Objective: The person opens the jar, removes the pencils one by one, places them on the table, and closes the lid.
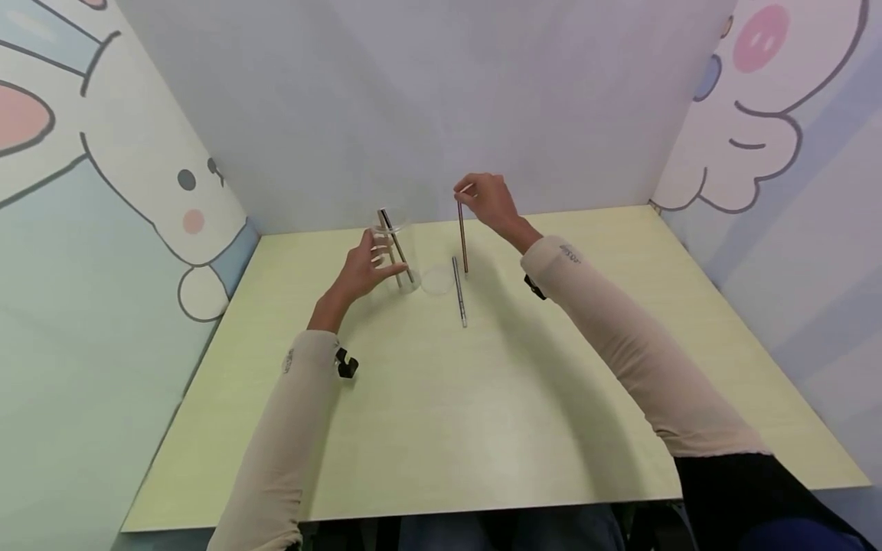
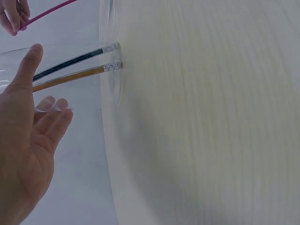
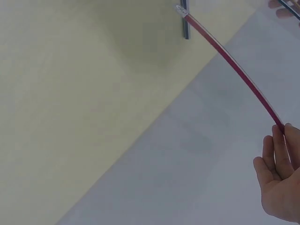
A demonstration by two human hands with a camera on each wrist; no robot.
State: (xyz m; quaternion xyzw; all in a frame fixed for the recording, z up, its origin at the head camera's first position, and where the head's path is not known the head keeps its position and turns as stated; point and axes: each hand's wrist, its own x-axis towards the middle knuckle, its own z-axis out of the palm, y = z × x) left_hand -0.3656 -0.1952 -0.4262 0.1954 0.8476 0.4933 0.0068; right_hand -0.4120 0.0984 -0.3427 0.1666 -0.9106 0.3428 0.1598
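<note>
My left hand (image 1: pixel 363 268) grips a clear cylindrical cup (image 1: pixel 405 243), fingers on the far side and thumb in front. Inside it lean two pencils: a dark pencil (image 2: pixel 70 62) and an orange-yellow pencil (image 2: pixel 70 79), their silver ends down at the base. To the right, my right hand (image 1: pixel 491 203) pinches the upper end of a red pencil (image 1: pixel 462 239) between thumb and fingers. The red pencil hangs nearly upright, its silver end lowest, close above the table. Below it lies a dark, silvery pencil (image 1: pixel 459 295) on the tabletop.
A clear round disc, like a lid (image 1: pixel 436 280), lies between the cup and the loose pencil. The pale wooden table (image 1: pixel 413 413) meets a grey wall (image 1: pixel 427 107) just behind the hands. Cartoon-printed panels stand at the left and right.
</note>
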